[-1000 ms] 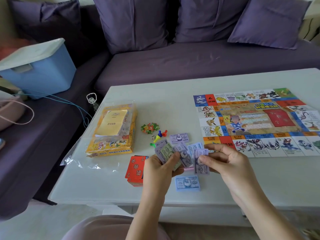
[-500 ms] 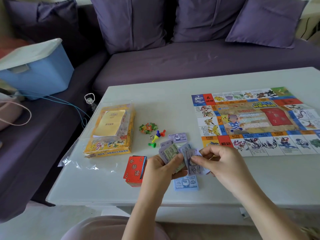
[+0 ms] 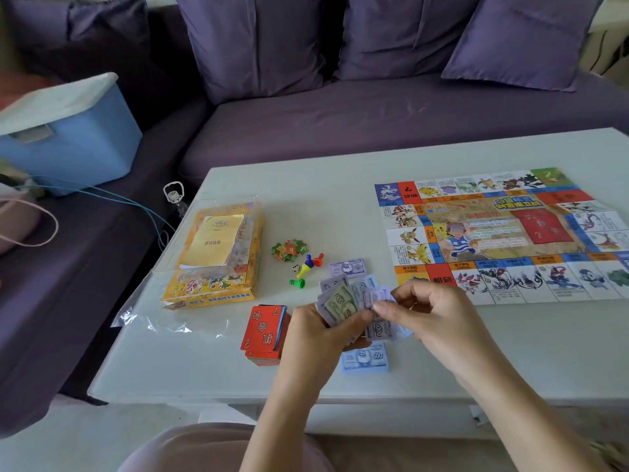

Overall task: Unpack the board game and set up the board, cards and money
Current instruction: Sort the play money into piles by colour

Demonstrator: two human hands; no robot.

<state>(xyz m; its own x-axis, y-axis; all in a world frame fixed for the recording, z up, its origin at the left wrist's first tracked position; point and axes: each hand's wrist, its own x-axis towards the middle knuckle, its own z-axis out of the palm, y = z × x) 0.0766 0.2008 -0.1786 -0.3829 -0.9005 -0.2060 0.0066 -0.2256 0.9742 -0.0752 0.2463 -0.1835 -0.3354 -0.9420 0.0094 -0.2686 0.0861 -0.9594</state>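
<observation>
The desk carries the unfolded board at far right. It lies flat and apart, likely to leave room for sorting. The yellow box sits at left inside its clear bag, set aside. The red card stack lies squared near the front edge. A far note pile and a near note pile suggest money goes down by value. The left grip is curled round a fan of notes, thumb across them. The right grip, knuckles up, pinches one purple note at the fan's edge, probably bound for a pile.
</observation>
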